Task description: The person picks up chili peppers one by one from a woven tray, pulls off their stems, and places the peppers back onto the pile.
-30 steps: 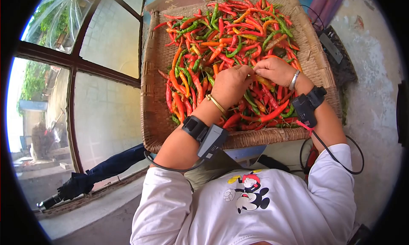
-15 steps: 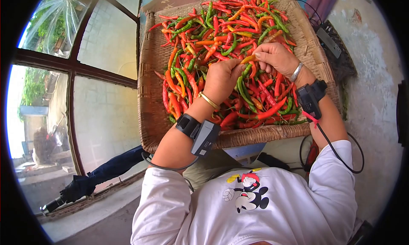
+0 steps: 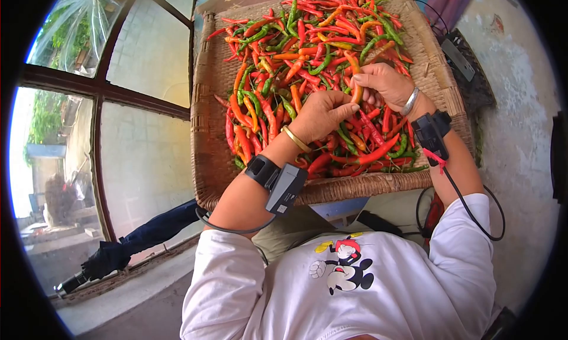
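Note:
A wide woven basket [image 3: 331,193] holds a heap of red, green and orange chili peppers [image 3: 307,38]. Over the heap, my right hand [image 3: 381,87] pinches an orange pepper [image 3: 357,83] that stands roughly upright between thumb and fingers. My left hand [image 3: 325,112] is just beside it, thumb and fingertips drawn together near the pepper's lower end. Whatever may be between the left fingertips is too small to make out. Each wrist wears a bracelet, and each forearm has a strapped black device.
A barred window [image 3: 145,50] stands on the left, with a folded dark umbrella [image 3: 157,230] below it. At the right are a black box [image 3: 458,59] and a pale wall [image 3: 520,103]. A black cable [image 3: 467,207] hangs from the right forearm device.
The orange pepper has turned from nearly level to upright in my right hand. My left hand has moved down and slightly toward the right, off the pepper's left end.

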`<control>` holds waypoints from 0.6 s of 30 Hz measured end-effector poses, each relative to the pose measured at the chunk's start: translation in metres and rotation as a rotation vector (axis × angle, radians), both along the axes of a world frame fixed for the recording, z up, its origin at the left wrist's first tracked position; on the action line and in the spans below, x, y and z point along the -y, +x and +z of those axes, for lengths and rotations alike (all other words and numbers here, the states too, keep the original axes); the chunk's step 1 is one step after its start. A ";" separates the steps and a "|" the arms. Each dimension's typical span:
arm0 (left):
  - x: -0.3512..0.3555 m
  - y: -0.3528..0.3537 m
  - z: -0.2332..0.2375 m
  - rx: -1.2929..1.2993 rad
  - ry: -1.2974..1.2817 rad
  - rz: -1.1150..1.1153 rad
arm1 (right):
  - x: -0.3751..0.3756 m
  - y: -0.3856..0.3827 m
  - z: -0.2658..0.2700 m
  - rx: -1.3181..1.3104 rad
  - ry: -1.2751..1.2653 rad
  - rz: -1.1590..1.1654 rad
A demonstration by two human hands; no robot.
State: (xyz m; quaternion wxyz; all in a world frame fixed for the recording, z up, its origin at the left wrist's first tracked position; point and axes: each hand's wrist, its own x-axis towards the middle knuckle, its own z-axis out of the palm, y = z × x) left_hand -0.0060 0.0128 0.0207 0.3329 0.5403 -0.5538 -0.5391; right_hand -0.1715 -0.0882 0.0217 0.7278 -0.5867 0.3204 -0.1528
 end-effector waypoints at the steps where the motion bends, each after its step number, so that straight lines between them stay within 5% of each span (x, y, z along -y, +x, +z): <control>1: 0.000 0.000 0.000 -0.046 0.009 -0.025 | 0.000 -0.001 -0.001 -0.002 0.002 -0.002; 5: 0.000 -0.001 0.000 -0.189 -0.010 -0.038 | -0.001 0.001 0.003 0.023 0.129 -0.149; 12: 0.003 -0.001 0.000 -0.058 -0.076 0.149 | 0.023 -0.012 0.023 0.073 0.014 -0.299; 14: 0.005 0.001 -0.011 -0.004 -0.065 0.112 | 0.019 -0.003 0.038 0.518 0.200 -0.593; 16: 0.002 0.001 -0.016 0.126 -0.139 0.065 | 0.029 -0.015 0.027 0.528 0.149 -0.435; 18: 0.001 0.000 -0.018 0.257 -0.213 0.015 | 0.030 -0.015 0.017 0.170 -0.025 -0.181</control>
